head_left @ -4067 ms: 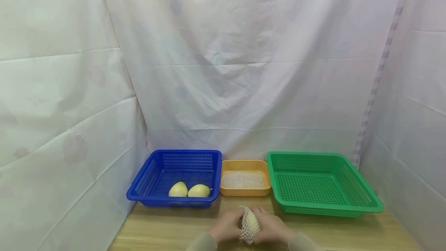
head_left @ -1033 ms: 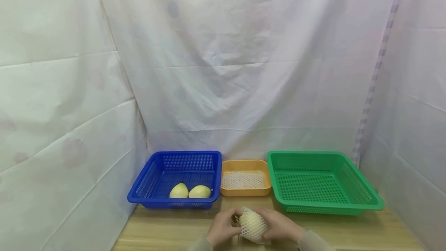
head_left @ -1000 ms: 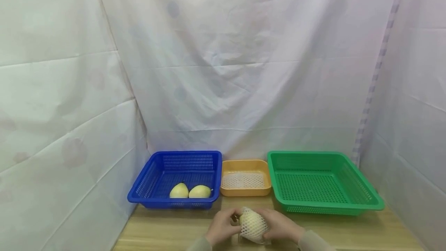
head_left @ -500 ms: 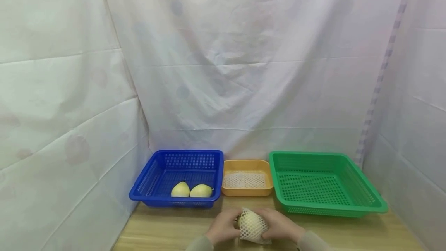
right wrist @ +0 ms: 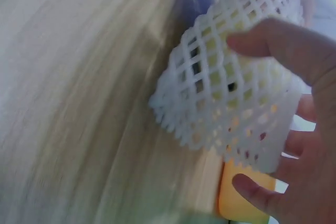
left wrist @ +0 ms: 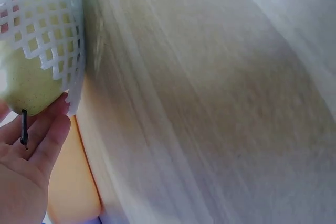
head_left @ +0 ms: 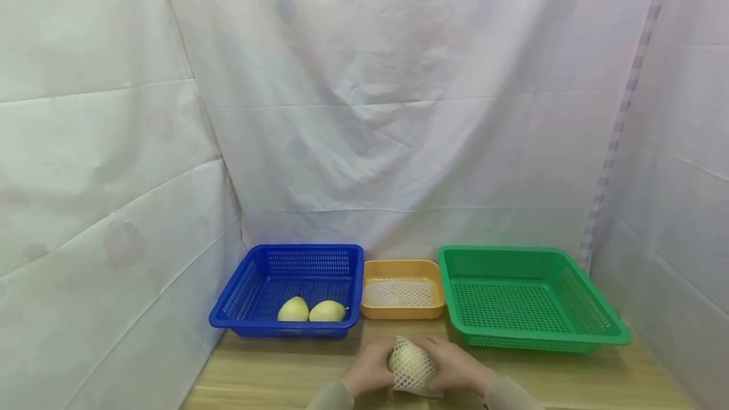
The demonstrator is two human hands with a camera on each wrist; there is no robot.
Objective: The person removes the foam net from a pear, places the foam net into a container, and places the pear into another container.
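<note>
A yellow-green pear (left wrist: 31, 82) with a dark stem sits partly inside a white foam net sleeve (right wrist: 231, 72), held just over the table in front of me. The sleeve covers most of the fruit, while its stem end is bare on the left. My left hand (head_left: 370, 369) holds the pear around that stem end, fingertips at the sleeve's edge. From the other side my right hand (head_left: 455, 367) grips the sleeve with the pear inside, its thumb pressing on the mesh. The sleeve's far end hangs loose past the fruit in the right wrist view.
A blue basket (head_left: 228, 318) at the left holds two pears (head_left: 310, 312). The small orange tray (head_left: 401, 314) in the middle has more white foam nets (head_left: 398, 294) in it. At the right stands a green basket (head_left: 541, 337). White cloth (head_left: 364, 144) hangs behind and at both sides.
About four seconds ago the sleeve was turned narrower between the hands; since then more of its mesh side shows, with the pear visible in it. In the last second the hands barely shift.
</note>
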